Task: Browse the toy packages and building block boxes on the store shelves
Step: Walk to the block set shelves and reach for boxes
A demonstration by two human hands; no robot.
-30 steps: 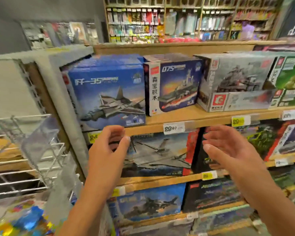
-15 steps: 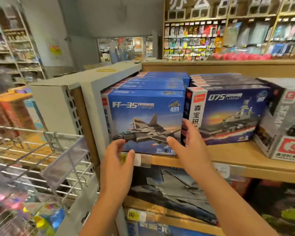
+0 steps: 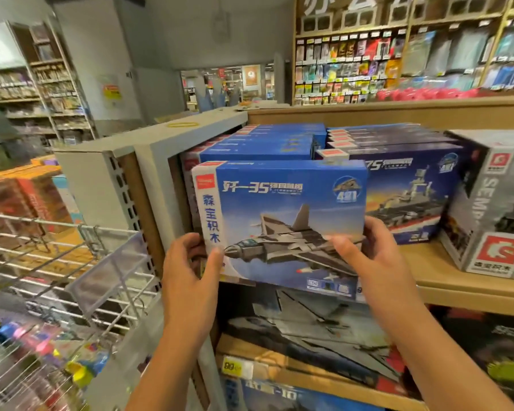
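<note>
left hand (image 3: pixel 190 271) and right hand (image 3: pixel 371 256) grip the blue jet box (image 3: pixel 282 215) at its lower corners.

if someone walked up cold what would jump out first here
The blue fighter-jet box dominates the centre, gripped at its lower corners by the left hand and right hand. A warship box stands just right of it on the wooden shelf.

Grey walls (image 3: pixel 107 54), wooden shelving (image 3: pixel 398 112)
</note>
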